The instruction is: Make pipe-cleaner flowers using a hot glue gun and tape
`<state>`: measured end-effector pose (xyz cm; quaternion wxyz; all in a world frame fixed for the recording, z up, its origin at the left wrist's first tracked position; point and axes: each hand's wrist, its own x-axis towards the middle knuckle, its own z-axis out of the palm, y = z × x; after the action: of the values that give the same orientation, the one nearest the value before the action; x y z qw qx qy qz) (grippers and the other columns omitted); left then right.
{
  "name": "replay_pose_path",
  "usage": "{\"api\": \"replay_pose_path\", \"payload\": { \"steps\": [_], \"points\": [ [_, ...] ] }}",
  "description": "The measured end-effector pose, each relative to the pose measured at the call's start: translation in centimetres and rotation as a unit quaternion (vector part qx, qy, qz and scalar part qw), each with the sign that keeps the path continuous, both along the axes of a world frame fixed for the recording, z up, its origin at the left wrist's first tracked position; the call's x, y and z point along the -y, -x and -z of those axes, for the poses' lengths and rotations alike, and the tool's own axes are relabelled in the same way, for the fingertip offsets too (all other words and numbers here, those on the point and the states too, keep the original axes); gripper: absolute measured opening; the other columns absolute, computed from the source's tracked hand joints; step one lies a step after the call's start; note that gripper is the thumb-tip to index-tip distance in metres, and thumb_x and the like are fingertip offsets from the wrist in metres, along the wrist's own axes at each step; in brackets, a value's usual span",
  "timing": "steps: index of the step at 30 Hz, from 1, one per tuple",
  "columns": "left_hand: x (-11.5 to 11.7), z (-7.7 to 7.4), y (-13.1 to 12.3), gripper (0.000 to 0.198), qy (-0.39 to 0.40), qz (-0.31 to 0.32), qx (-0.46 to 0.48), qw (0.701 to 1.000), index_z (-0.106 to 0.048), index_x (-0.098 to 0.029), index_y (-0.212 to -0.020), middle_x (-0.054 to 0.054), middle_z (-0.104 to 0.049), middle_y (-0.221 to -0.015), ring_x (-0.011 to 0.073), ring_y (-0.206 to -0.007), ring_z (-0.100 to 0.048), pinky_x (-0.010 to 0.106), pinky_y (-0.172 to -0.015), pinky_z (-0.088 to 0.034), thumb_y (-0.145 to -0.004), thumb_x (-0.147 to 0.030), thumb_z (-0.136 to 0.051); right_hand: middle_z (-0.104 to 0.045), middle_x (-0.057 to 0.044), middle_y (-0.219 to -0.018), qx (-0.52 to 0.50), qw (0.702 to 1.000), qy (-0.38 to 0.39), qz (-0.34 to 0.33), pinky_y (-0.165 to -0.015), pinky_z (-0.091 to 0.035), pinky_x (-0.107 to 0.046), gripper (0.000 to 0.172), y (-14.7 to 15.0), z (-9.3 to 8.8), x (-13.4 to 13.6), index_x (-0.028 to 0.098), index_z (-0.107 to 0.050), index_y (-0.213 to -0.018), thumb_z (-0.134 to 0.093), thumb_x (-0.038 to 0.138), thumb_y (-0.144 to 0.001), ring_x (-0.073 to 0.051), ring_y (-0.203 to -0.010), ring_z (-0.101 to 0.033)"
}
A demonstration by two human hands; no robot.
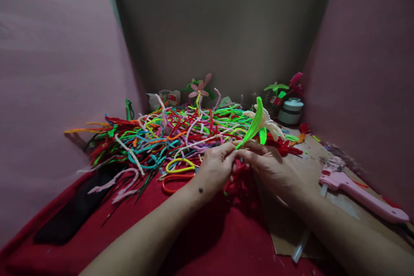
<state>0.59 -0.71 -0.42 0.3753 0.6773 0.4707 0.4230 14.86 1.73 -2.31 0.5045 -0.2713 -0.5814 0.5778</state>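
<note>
Both of my hands meet over the front of the table, pinching the stem of a pipe-cleaner flower (257, 121). It has a bright green leaf pointing up and pale cream petals tilted to the right. My left hand (217, 166) is closed around the lower stem, its fingertips partly hidden. My right hand (270, 166) pinches the same spot from the other side. Just left of my left hand lie scissors (179, 166) with one yellow and one red-orange handle loop; their blades are hidden.
A large heap of coloured pipe cleaners (181, 131) spreads behind my hands. At right, a pink glue gun (362, 194) with a clear glue stick (302, 246) rests on cardboard (284, 237). A lidded jar (291, 112) stands behind. A black flat object (74, 211) lies on the red cloth (136, 241).
</note>
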Motion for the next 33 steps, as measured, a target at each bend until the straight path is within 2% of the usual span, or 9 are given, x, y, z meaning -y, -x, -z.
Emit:
{"api": "replay_pose_path", "payload": {
  "steps": [4,11,18,21,23,25,29,31,33],
  "points": [
    [-0.1,-0.8,0.1,0.018,0.129,0.043,0.115,0.984,-0.052,-0.016,-0.070,-0.007,-0.047,-0.046,0.0050,-0.031,-0.041,0.016,-0.033,-0.030,-0.080,-0.032,-0.051,-0.066,-0.001,-0.081,0.013,1.000,-0.021,0.002,-0.083,-0.039,-0.035,0.013,-0.4,0.0,-0.5,0.023,-0.070,-0.085,-0.064,0.027,-0.074,-0.020,-0.082,-0.058],
    [-0.4,-0.8,0.7,0.020,0.229,0.141,0.254,0.929,-0.053,-0.014,-0.069,-0.007,-0.044,-0.046,0.0024,-0.030,-0.036,0.014,-0.032,-0.031,-0.075,-0.031,-0.061,-0.065,0.001,-0.077,0.007,0.998,-0.042,-0.036,-0.082,-0.038,-0.033,0.011,-0.7,-0.7,-1.0,0.024,-0.067,-0.065,-0.061,0.023,-0.075,-0.018,-0.078,-0.056],
    [-0.7,0.1,1.1,0.015,0.310,0.279,0.345,0.840,-0.055,-0.014,-0.075,-0.009,-0.035,-0.048,0.0021,-0.029,-0.023,0.017,-0.030,-0.034,-0.082,-0.028,-0.053,-0.063,0.003,-0.068,-0.101,0.988,0.097,-0.066,-0.065,-0.040,-0.030,0.006,-0.7,0.1,-1.0,0.023,-0.067,-0.069,-0.071,0.021,-0.066,-0.014,-0.062,-0.052],
    [-0.6,-0.1,0.6,0.019,0.256,0.231,0.275,0.897,-0.055,-0.015,-0.074,-0.006,-0.042,-0.050,0.0049,-0.032,-0.035,0.019,-0.035,-0.037,-0.083,-0.031,-0.051,-0.063,0.003,-0.068,-0.104,0.990,0.089,-0.045,-0.066,-0.040,-0.030,0.007,-0.7,0.3,-1.0,0.023,-0.068,-0.070,-0.072,0.021,-0.065,-0.013,-0.063,-0.054],
    [-0.4,-0.2,0.2,0.019,0.145,0.138,0.158,0.967,-0.058,-0.015,-0.078,-0.002,-0.051,-0.055,0.0091,-0.042,-0.048,0.022,-0.045,-0.042,-0.084,-0.031,-0.049,-0.064,0.002,-0.066,-0.094,0.992,0.075,-0.039,-0.064,-0.041,-0.030,0.004,-0.5,0.4,-0.9,0.022,-0.068,-0.069,-0.071,0.023,-0.067,-0.014,-0.061,-0.054],
    [-0.3,0.1,0.0,0.019,-0.008,0.032,0.015,0.999,-0.061,-0.016,-0.088,0.002,-0.060,-0.066,0.0130,-0.058,-0.056,0.024,-0.057,-0.044,-0.084,-0.030,-0.049,-0.065,0.001,-0.069,-0.090,0.993,0.072,-0.030,-0.064,-0.041,-0.030,0.005,-0.4,0.3,-0.7,0.021,-0.069,-0.072,-0.070,0.023,-0.068,-0.014,-0.062,-0.055],
    [-0.3,1.5,0.1,0.020,-0.213,-0.067,-0.195,0.955,-0.062,-0.018,-0.091,0.005,-0.063,-0.077,0.0150,-0.066,-0.057,0.026,-0.064,-0.040,-0.086,-0.026,-0.044,-0.068,-0.002,-0.075,-0.057,0.995,0.078,0.006,-0.068,-0.042,-0.030,0.014,-0.1,0.1,-0.2,0.019,-0.071,-0.082,-0.068,0.025,-0.070,-0.017,-0.069,-0.059],
    [-0.3,1.8,0.2,0.021,-0.230,-0.075,-0.210,0.947,-0.060,-0.017,-0.082,0.003,-0.060,-0.068,0.0125,-0.057,-0.053,0.025,-0.059,-0.038,-0.087,-0.023,-0.040,-0.069,-0.002,-0.076,-0.029,0.998,0.059,0.004,-0.071,-0.042,-0.031,0.018,0.0,-0.1,-0.1,0.019,-0.072,-0.087,-0.066,0.027,-0.072,-0.018,-0.073,-0.060],
    [-0.4,1.6,0.2,0.023,-0.180,-0.061,-0.150,0.970,-0.056,-0.017,-0.071,-0.001,-0.055,-0.059,0.0098,-0.050,-0.049,0.023,-0.054,-0.037,-0.086,-0.023,-0.041,-0.069,-0.002,-0.077,-0.014,1.000,0.015,-0.010,-0.073,-0.042,-0.032,0.022,0.0,-0.2,-0.2,0.021,-0.071,-0.093,-0.064,0.029,-0.073,-0.020,-0.077,-0.061]
  ]
}}
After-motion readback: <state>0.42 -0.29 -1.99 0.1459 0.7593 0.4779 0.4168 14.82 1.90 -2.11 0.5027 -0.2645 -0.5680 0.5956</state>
